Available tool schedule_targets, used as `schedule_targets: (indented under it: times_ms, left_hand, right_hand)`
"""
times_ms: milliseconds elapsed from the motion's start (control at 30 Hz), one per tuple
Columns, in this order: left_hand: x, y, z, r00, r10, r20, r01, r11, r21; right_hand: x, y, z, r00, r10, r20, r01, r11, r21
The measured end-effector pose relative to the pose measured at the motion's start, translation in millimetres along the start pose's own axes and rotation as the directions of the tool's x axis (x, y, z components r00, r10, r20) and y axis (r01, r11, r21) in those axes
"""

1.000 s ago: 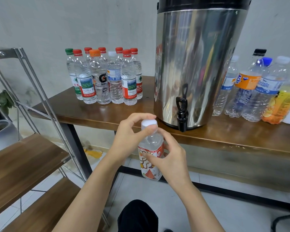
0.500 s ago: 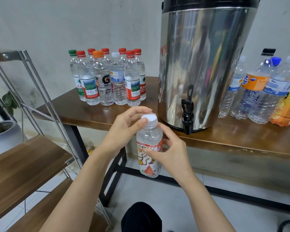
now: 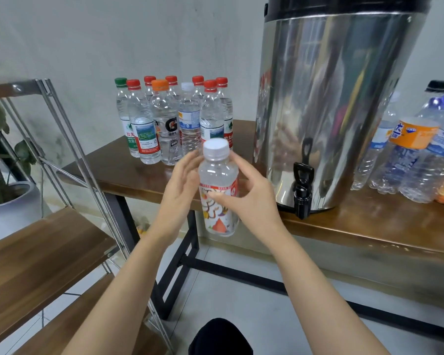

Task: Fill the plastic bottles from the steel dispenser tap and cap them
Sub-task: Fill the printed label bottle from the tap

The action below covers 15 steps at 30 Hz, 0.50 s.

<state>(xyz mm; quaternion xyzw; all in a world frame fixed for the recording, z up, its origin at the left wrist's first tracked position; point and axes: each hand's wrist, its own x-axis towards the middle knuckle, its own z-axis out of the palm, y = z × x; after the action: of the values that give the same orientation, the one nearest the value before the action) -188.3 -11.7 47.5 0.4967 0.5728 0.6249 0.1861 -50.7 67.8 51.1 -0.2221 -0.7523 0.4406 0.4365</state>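
My right hand grips a small clear bottle with a white cap and a colourful label, upright in front of the table edge. My left hand is beside the bottle's left side with fingers straight, off the cap. The steel dispenser stands on the wooden table, its black tap to the right of the bottle. A cluster of several capped bottles stands at the back left of the table.
More bottles with blue, black and orange details crowd the table right of the dispenser. A metal-framed wooden shelf stands at the left, with a potted plant behind it. Tiled floor lies below.
My left hand has come off the white cap and its fingers have straightened beside the bottle. The bottle has risen and shifted slightly toward the table.
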Motion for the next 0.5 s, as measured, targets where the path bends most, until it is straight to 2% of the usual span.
schedule_targets:
  times_ms: [100, 233, 367, 500]
  left_hand:
    - [3, -28, -1, 0.994, -0.036, -0.104, 0.049, 0.992, 0.116]
    - [18, -45, 11, 0.981, -0.009, -0.194, 0.058, 0.968, 0.246]
    - [39, -67, 21, 0.969, -0.014, -0.248, 0.107, 0.924, 0.366]
    - [55, -84, 24, 0.944, 0.006, -0.329, 0.177, 0.833, 0.524]
  right_hand:
    - [33, 1, 12, 0.994, -0.043, -0.104, 0.034, 0.996, -0.078]
    - [68, 12, 32, 0.982, -0.026, -0.188, -0.002, 0.989, -0.150]
    - [84, 29, 46, 0.985, -0.017, -0.173, -0.005, 0.993, -0.122]
    - [88, 36, 53, 0.998, -0.037, -0.059, 0.032, 0.997, -0.071]
